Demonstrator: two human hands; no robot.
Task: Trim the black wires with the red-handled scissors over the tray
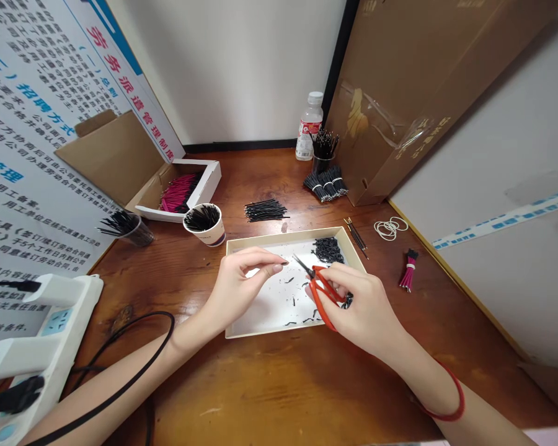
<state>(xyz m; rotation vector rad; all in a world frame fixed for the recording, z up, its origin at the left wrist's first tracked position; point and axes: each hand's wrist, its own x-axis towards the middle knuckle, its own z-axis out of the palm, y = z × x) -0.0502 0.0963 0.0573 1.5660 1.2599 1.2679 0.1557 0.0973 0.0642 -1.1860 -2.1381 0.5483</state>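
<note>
Over a shallow cream box lid (348,244), my left hand (244,279) pinches a small dark piece (285,263) between thumb and forefinger. Most of that piece is hidden, so its kind is unclear. My right hand (360,306) is wrapped around the red-handled scissors (323,297), whose blades point up and left towards the pinched piece without touching it. Something black and shiny (348,301) shows by the right hand's fingers. In the lid lie a heap of short black pieces (328,249) and scattered black scraps (290,280).
Behind the lid lie loose black wires (266,210). A paper cup (209,235), a clear cup (139,230) and a white box (209,179) stand left. Tied black bundles (325,184), a bottle (309,127) and a large carton (376,167) are right. A black cable (160,356) crosses my left forearm.
</note>
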